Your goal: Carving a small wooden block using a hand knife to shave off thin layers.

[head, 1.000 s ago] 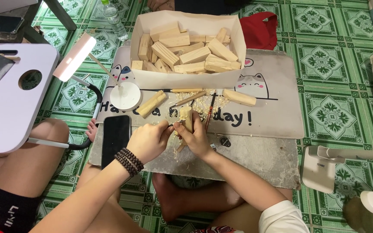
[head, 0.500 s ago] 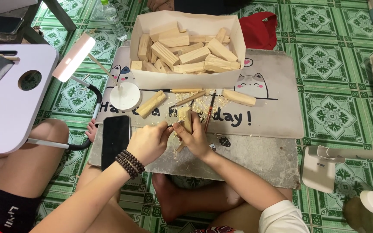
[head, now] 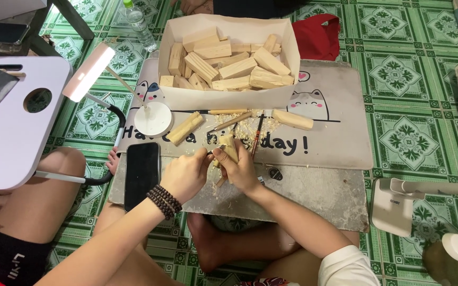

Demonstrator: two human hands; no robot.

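Near the middle of the grey mat, both hands close on one small pale wooden block [head: 229,149], carving it.
Right hand [head: 240,168] grips the block, tilted upright; left hand [head: 187,175], with dark bead bracelet [head: 164,200], is clenched on a thin tool handle, blade hidden. Best done with short shallow cuts, block braced firm, thumb kept out of the blade's line. Shavings litter the grey printed floor mat [head: 340,137]. Far: white cardboard box of pale wood blocks [head: 229,58]. Left: black phone [head: 142,175], white desk lamp [head: 152,117]. Green patterned tile floor [head: 414,90].
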